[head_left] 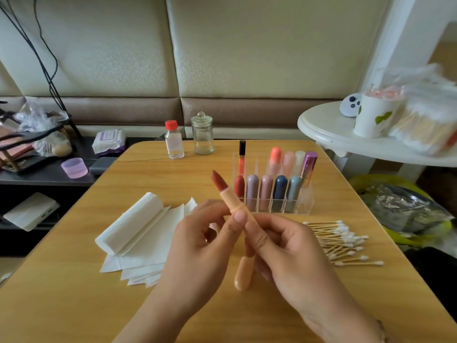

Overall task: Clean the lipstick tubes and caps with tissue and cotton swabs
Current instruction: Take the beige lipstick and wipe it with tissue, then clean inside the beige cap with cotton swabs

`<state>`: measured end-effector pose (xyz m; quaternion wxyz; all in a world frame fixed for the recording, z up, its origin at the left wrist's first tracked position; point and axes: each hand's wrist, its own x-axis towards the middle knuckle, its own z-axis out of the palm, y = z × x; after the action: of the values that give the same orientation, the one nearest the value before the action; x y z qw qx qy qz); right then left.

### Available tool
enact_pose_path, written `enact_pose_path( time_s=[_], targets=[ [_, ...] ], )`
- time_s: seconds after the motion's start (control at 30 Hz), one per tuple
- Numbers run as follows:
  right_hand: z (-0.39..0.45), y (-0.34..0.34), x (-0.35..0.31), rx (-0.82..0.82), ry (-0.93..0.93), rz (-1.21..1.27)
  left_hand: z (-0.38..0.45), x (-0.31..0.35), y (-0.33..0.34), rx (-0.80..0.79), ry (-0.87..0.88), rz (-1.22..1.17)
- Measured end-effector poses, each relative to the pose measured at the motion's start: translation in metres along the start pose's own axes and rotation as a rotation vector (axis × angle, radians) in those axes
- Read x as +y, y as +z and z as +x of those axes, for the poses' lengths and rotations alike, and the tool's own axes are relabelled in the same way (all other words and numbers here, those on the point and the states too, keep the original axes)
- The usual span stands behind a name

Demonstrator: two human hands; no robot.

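While both hands pinch the uncapped lipstick tube [231, 201] just in front of the organizer [274, 194], left hand [197, 246] at the collar and right hand [279, 251] round the base, its peach cap [243, 273] seems tucked in the right hand too, though fingers hide that. Best keep the bullet clear of skin; tissue [138, 229] lies left, cotton swabs [341, 241] right.

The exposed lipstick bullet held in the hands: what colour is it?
Brick red, a deep reddish-brown, on the lipstick bullet above its peach tube; seen in the head view.
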<state>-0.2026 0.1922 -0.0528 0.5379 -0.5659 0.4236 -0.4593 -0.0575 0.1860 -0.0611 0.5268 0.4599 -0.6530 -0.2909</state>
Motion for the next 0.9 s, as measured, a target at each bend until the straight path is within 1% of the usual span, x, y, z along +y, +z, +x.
enact_pose_path(
  time_s=[0.03, 0.1, 0.2, 0.27, 0.33, 0.37, 0.43, 0.5, 0.57, 0.67, 0.77, 0.9],
  targets=[
    [0.000, 0.000, 0.001, -0.014, -0.016, -0.064, 0.001, 0.000, 0.001, 0.007, -0.038, -0.074],
    [0.002, -0.006, 0.001, 0.014, -0.066, -0.308, 0.002, -0.001, 0.001, 0.055, -0.101, -0.153],
    [0.005, -0.036, -0.008, 0.216, -0.142, -0.681, 0.003, -0.004, 0.002, 0.126, -0.161, -0.206],
    [0.009, -0.067, -0.021, 0.296, -0.085, -0.940, 0.003, -0.004, 0.003, 0.141, -0.187, -0.249],
    [0.015, -0.096, -0.027, 0.290, 0.012, -1.182, 0.003, -0.004, 0.004, 0.143, -0.195, -0.273],
    [0.019, -0.106, -0.028, 0.270, 0.057, -1.251, 0.003, -0.004, 0.005, 0.145, -0.199, -0.281],
    [0.026, -0.113, -0.025, 0.197, 0.105, -1.329, 0.003, -0.004, 0.005, 0.149, -0.212, -0.301],
    [0.031, -0.110, -0.020, 0.100, 0.107, -1.374, 0.004, -0.004, 0.005, 0.142, -0.223, -0.295],
    [0.034, -0.106, -0.014, 0.056, 0.099, -1.416, 0.004, -0.004, 0.005, 0.133, -0.234, -0.294],
    [0.036, -0.102, -0.006, 0.058, 0.094, -1.459, 0.004, -0.006, 0.006, 0.113, -0.227, -0.298],
    [0.036, -0.101, -0.002, 0.079, 0.088, -1.419, 0.004, -0.004, 0.006, 0.046, -0.218, -0.323],
    [0.033, -0.097, 0.001, 0.055, -0.020, -1.566, 0.004, -0.004, 0.004, -0.047, -0.248, -0.426]
  ],
)
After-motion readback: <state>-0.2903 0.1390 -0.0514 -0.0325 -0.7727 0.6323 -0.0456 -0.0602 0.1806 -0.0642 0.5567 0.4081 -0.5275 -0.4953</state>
